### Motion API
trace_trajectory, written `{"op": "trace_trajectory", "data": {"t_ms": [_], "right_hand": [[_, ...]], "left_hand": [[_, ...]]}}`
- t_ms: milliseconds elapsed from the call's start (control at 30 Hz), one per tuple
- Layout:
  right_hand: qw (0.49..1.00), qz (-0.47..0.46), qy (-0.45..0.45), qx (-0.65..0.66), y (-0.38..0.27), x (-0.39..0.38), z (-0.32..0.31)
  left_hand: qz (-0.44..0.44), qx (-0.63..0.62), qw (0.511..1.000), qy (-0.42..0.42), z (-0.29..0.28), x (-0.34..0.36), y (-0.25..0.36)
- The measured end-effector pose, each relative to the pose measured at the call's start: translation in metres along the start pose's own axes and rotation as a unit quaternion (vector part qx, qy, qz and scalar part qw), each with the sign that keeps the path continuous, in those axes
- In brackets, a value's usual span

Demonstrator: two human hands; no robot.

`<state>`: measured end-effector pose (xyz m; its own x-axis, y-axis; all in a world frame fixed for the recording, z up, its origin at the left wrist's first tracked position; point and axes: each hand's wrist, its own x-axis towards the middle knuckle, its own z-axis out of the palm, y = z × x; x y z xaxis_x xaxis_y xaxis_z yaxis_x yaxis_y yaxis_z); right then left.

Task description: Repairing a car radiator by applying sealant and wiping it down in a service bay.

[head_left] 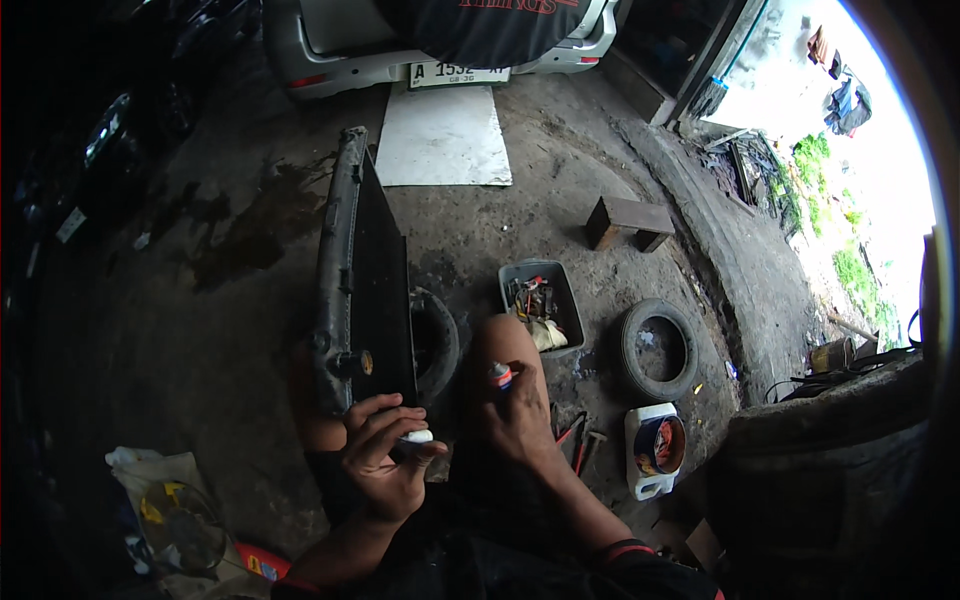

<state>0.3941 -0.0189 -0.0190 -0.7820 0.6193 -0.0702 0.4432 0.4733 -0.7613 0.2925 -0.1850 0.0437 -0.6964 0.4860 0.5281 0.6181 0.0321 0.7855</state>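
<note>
My left hand [385,465] pinches a small white cylinder-shaped piece [416,436] between thumb and fingers. It is too small to tell exactly what it is. Closed round a small red, white and blue bottle [501,376] is my right hand [525,425], in front of my right knee. A car radiator [338,250] stands on edge just beyond my left hand, its long dark side tank toward the left and its black core [382,290] facing right. Behind its lower end, a tyre [440,345] is partly hidden.
A grey tub [570,305] of tools sits past my right knee. To the right are another tyre [628,350], a cut white jug [645,485] and loose hand tools [580,448]. Farther off stand a small wooden stool [640,215], a white board [440,140] and a parked car [340,35].
</note>
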Motion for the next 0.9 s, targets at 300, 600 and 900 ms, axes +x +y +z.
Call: {"op": "trace_trajectory", "data": {"t_ms": [300,600,900], "right_hand": [[0.965,-0.016,0.138,-0.221,0.03,0.015,0.006],[0.989,0.105,0.097,-0.039,0.012,0.014,-0.019],[0.901,-0.088,-0.049,0.422,-0.053,-0.029,-0.027]], "left_hand": [[-0.137,-0.178,0.974,0.005,-0.001,-0.001,-0.013],[-0.184,-0.205,0.959,-0.065,0.001,-0.009,-0.015],[-0.238,-0.33,0.905,-0.127,0.006,-0.017,-0.012]]}}
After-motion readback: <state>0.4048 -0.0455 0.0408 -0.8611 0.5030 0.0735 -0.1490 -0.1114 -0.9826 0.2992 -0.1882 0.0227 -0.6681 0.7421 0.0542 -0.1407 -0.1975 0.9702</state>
